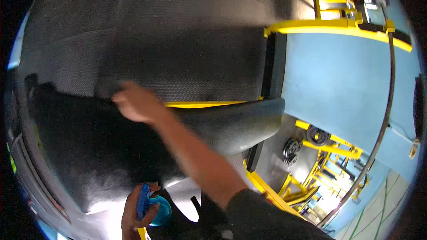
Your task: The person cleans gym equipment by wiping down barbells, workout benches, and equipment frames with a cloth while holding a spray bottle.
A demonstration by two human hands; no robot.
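My left hand [133,208] is wrapped around a spray bottle with a blue trigger head [143,201] and a translucent turquoise body [161,210]. It is low in the view, close to my body. Across the middle stretches my right arm, its blurred right hand [135,102] over the far edge of a black padded workout bench [230,126]. The fingers look curled, but blur and the dark background hide whether they hold anything. Light glints off the pad's smooth covering near its right end and near edge. Deep shadow obscures much of its left part.
Yellow rack uprights [333,26] and a barbell bar [389,83] stand to the right before a blue wall [333,70]. Weight plates [291,151] lie on the floor beyond the bench. Dark textured rubber flooring [186,56] spreads past the far side. A yellow frame bar [206,104] runs along the pad.
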